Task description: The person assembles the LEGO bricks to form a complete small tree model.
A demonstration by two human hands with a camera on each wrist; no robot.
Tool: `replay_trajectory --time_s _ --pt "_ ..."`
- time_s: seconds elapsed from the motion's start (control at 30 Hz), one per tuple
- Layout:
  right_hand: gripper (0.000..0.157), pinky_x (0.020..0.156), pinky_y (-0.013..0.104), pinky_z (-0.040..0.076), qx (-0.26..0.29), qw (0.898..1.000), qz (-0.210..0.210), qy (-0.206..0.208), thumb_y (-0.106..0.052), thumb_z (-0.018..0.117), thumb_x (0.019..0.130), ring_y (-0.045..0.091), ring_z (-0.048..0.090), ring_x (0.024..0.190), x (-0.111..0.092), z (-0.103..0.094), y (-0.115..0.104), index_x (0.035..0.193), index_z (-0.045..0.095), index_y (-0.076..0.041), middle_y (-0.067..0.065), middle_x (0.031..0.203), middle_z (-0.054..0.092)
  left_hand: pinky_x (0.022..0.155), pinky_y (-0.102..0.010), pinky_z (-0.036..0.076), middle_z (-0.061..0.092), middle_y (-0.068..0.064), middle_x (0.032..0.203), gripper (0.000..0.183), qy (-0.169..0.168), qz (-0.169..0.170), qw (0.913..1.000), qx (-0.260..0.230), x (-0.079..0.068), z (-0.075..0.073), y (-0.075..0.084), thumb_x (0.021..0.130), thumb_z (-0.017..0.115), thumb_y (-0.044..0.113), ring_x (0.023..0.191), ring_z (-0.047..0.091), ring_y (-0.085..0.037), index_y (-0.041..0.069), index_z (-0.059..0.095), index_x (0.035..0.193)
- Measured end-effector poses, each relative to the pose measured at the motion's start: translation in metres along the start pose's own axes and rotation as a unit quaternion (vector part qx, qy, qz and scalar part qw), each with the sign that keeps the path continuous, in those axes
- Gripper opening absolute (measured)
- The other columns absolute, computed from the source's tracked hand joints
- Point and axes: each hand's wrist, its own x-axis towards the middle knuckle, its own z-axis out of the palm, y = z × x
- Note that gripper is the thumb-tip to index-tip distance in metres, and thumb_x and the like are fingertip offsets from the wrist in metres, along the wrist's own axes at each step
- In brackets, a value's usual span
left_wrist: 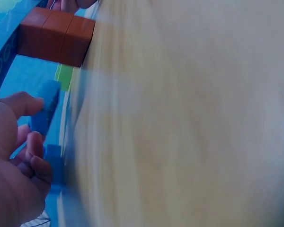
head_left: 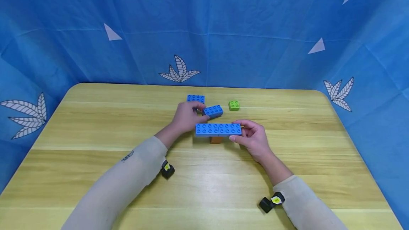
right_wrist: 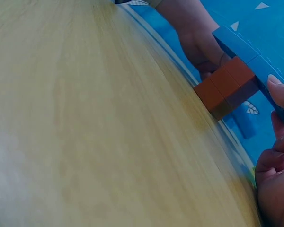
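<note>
My left hand pinches a blue eight-stud brick between thumb and fingers; in the left wrist view that brick is held above the table. Nearer to me, two blue bricks lie end to end on top of an upright stack of brown-orange bricks, forming a T shape. My right hand grips the right end of this blue top, thumb on the near side and fingers behind. The stack's base stands on the table.
Behind my left hand sits another blue brick, partly hidden by the fingers. A small green brick lies to the right of the held brick. The wooden table ends at a blue patterned curtain behind and at the sides.
</note>
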Motion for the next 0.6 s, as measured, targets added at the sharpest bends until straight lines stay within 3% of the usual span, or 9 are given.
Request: replay_trajectory --time_s 0.17,0.33,0.6 --pt "0.041 0.046 0.02 0.031 -0.001 1.0 0.004 -0.001 0.017 0.076 0.076 0.011 0.04 0.055 0.0 0.0 0.0 0.115 0.063 0.013 0.003 0.063 0.047 0.059 -0.03 0.044 0.069 -0.003 0.1 0.033 0.022 -0.001 0.9991 -0.037 -0.003 -0.01 0.004 0.082 0.085 0.023 0.068 0.054 -0.019 0.009 0.074 0.109" --pt "0.04 0.046 0.02 0.03 -0.005 1.0 0.006 -0.004 0.016 0.076 0.077 0.011 0.04 0.055 0.001 -0.001 0.001 0.115 0.063 0.012 0.003 0.064 0.048 0.05 -0.028 0.04 0.068 -0.008 0.103 0.033 0.019 0.001 0.9962 -0.084 -0.009 -0.018 0.01 0.082 0.085 0.023 0.064 0.052 -0.021 0.01 0.073 0.111" --pt "0.041 0.046 0.021 0.03 0.0 1.0 0.007 -0.001 0.015 0.077 0.076 0.012 0.039 0.055 0.001 -0.001 0.002 0.115 0.064 0.012 0.003 0.064 0.046 0.046 -0.03 0.036 0.052 -0.009 0.07 0.031 0.016 0.016 0.9918 -0.126 -0.024 -0.031 0.015 0.084 0.083 0.023 0.057 0.047 -0.022 0.015 0.073 0.113"
